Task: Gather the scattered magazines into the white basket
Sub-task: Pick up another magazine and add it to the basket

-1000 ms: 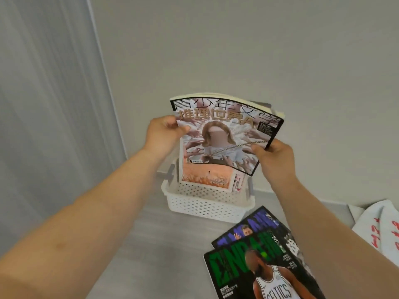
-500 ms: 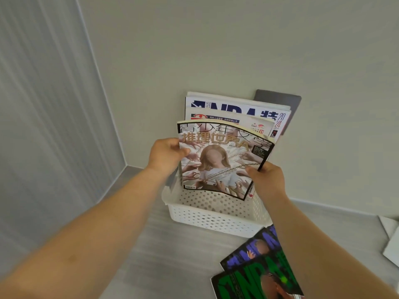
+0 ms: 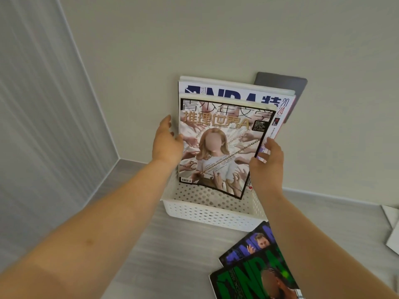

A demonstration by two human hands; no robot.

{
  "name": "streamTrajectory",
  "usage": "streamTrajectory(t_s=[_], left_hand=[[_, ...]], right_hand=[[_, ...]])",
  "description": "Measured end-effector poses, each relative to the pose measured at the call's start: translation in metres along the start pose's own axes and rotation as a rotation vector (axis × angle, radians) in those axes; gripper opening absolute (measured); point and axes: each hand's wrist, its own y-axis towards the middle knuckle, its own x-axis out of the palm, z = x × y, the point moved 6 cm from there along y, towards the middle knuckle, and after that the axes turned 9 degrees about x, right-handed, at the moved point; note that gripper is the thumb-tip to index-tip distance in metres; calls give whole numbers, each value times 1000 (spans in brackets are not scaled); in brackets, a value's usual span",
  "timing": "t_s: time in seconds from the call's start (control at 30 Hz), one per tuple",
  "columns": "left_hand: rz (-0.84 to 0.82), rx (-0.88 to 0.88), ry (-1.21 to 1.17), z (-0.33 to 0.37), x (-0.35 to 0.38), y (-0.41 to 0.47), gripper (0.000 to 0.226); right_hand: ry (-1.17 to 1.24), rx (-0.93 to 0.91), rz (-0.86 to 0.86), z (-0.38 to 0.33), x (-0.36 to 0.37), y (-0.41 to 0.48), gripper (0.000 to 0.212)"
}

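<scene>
A white perforated basket (image 3: pixel 211 214) stands on the grey floor against the wall. A magazine with a blonde figure on its cover (image 3: pixel 220 147) stands upright in it, leaning on a white NBA magazine (image 3: pixel 239 94) behind it. My left hand (image 3: pixel 166 143) is at the cover's left edge, fingers straight and pointing up, thumb touching the edge. At the right edge, my right hand (image 3: pixel 268 162) touches the magazine with loose, spread fingers. Two more magazines lie on the floor in front right: a green NBA one (image 3: pixel 248 281) over a dark blue one (image 3: pixel 248 247).
A grey panel (image 3: pixel 282 82) is fixed to the wall behind the basket. White paper items (image 3: pixel 391 221) lie at the far right on the floor. A ribbed wall (image 3: pixel 43 126) closes off the left side, forming a corner.
The magazine has gone down into the basket and now stands against the others. Both hands have loosened from gripping it to straight or relaxed fingers at its edges.
</scene>
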Motion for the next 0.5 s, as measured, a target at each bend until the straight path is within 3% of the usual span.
streamTrajectory(t_s=[0.13, 0.37, 0.5], left_hand=[[-69, -5, 91, -6, 13, 0, 42], [-68, 54, 73, -1, 4, -29, 59], [-63, 115, 33, -5, -9, -68, 54]], right_hand=[[-102, -116, -93, -1, 10, -8, 64], [-255, -94, -70, 2, -9, -12, 58], [-248, -73, -53, 9, -36, -26, 52]])
